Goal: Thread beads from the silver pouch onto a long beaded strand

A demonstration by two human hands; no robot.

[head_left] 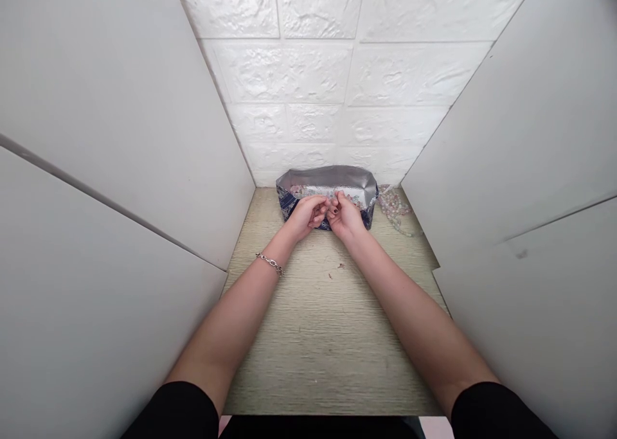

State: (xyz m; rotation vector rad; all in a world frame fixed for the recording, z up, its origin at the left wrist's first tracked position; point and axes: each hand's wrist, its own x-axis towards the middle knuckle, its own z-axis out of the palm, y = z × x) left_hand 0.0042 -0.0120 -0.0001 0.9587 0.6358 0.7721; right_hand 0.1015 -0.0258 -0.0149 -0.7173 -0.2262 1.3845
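My left hand (308, 215) and my right hand (344, 214) meet at the near rim of an open bag with a silver lining and dark blue patterned outside (288, 201). The fingers of both hands are curled and pinched close together, and whatever is between them is too small to make out. Inside the bag lie small pink and pale beads (299, 189). Strings of pastel beads (393, 206) lie on the wooden surface just right of the bag. A silver chain bracelet (270, 263) is around my left wrist.
The wood-grain surface (318, 336) runs between a grey panel on the left (116, 124) and another on the right (520, 137). A white brick-textured wall (313, 72) stands behind the bag. Tiny reddish bits (340, 266) lie in front of the hands.
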